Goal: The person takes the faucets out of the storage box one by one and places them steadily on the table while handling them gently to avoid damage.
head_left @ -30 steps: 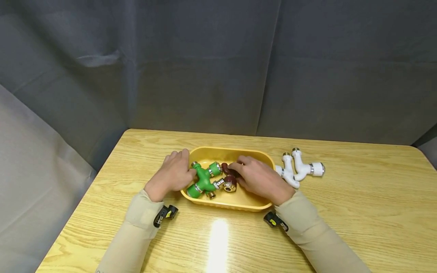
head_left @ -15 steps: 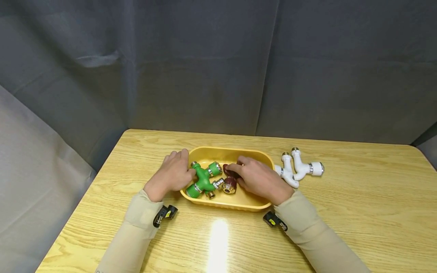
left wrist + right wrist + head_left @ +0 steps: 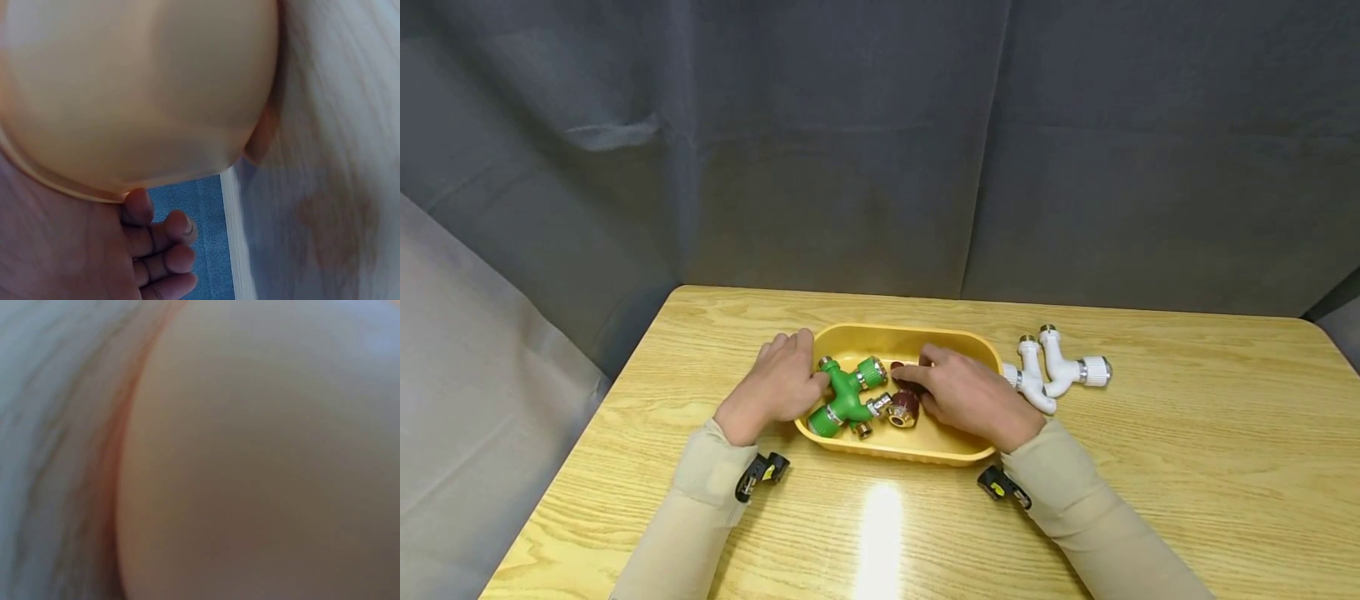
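Dark grey cloth [image 3: 850, 150] hangs behind the far edge of a wood-grained bench [image 3: 1210, 433], and a paler grey sheet [image 3: 475, 400] drapes beside its left edge. Near the far edge, closer to the far-left corner than to the far-right one, sits a yellow tray [image 3: 917, 451] with rounded ends. Both arms come in over the near edge in beige sleeves [image 3: 677, 508], each with a black wrist device [image 3: 1000, 482] on it. The left hand [image 3: 778, 383] grips the tray's rim at the end toward the bench's left edge; the left wrist view shows its fingertips [image 3: 180, 257] curled along the outside of the wall. Green taps [image 3: 847, 396] lie in that end of the tray, with two ribbed knobs, a silver nozzle and a brass threaded end showing. Just beside the nozzle lies a dark-red tap [image 3: 903, 407] with a gold-coloured end. The right hand [image 3: 970, 392] reaches into the tray over this tap, its index finger laid across it; I cannot tell whether the hidden fingers close round it. Past the tray, toward the bench's right edge, lie two white taps [image 3: 1060, 371], their brass ends toward the far edge. The right wrist view is blurred.
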The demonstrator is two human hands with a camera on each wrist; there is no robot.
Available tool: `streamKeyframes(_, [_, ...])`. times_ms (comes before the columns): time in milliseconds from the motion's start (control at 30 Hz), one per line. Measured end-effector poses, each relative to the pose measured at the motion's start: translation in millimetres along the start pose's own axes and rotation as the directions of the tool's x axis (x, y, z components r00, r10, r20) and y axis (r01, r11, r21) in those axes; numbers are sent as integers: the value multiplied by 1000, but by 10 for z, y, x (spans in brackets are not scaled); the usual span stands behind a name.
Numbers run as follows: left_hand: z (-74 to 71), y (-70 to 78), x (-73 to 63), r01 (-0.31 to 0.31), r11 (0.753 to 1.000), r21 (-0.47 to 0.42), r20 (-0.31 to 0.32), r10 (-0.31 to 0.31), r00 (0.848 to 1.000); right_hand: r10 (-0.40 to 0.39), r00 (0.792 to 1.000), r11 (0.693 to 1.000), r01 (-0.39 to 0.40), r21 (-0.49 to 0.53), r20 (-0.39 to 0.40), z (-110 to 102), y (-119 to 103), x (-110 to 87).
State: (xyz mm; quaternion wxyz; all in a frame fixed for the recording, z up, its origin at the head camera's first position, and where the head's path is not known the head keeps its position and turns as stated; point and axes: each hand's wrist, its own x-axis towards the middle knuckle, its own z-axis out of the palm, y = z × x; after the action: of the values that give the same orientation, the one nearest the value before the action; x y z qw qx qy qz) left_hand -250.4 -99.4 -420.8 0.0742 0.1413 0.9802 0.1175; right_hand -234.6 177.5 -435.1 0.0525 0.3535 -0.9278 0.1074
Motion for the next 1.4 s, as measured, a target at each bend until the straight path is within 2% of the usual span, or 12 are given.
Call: streamKeyframes(1400, [3, 2, -8, 4, 1000, -2, 1, -4, 1000, 41, 996, 999, -42, 11, 75, 3, -20, -13])
